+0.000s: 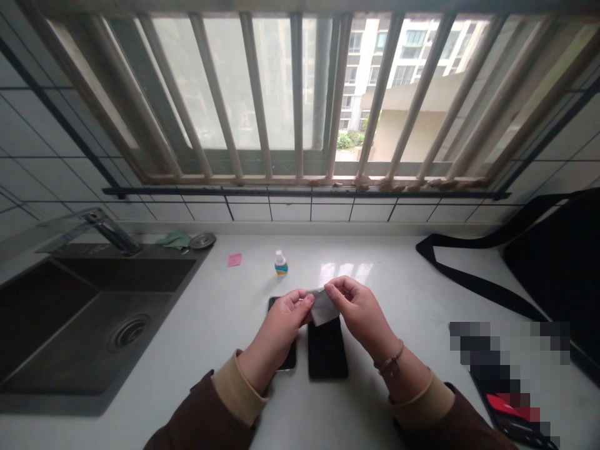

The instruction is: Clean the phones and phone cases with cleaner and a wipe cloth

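Note:
Between my two hands a small grey cloth is stretched, held above the white counter. My left hand pinches its left edge between thumb and fingers. At its upper right corner, my right hand grips it with thumb and forefinger. Directly below lies a black phone, its dark face up and its far end partly covered by the cloth. A second phone lies to the left, mostly hidden beneath my left hand. Farther back stands a small white bottle with a blue and yellow label.
A pink paper square lies left of the bottle. The dark sink and its faucet are on the left, with a green cloth and a metal strainer behind. A black bag with a strap sits right.

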{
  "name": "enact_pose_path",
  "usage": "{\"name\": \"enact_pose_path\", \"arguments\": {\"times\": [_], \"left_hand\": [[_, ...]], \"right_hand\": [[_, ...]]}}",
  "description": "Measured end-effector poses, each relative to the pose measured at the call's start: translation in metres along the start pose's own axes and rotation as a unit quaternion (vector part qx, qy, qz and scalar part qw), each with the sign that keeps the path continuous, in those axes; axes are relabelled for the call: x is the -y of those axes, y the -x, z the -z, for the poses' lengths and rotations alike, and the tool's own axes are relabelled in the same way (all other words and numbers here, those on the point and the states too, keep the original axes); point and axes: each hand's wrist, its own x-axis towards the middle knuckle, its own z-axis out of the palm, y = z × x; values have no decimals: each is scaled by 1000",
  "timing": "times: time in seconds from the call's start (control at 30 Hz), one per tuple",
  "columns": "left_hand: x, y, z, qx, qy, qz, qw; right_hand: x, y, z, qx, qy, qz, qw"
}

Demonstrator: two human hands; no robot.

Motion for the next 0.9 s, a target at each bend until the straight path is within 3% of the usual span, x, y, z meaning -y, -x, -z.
{"name": "enact_pose_path", "arguments": {"times": [0.17, 0.4, 0.63, 0.9], "left_hand": [[1, -3, 3, -31, 6, -32, 999], [-1, -1, 7, -73, -83, -94, 989], [-8, 5, 10, -88, -297, -188, 932], [-13, 6, 9, -95, -314, -153, 932]], "right_hand": [[-4, -2, -1, 29, -54, -25, 998], [-4, -2, -1, 60, -58, -35, 996], [-3, -1, -2, 72, -46, -31, 996], [0, 0, -2, 88, -48, -34, 994]]}}
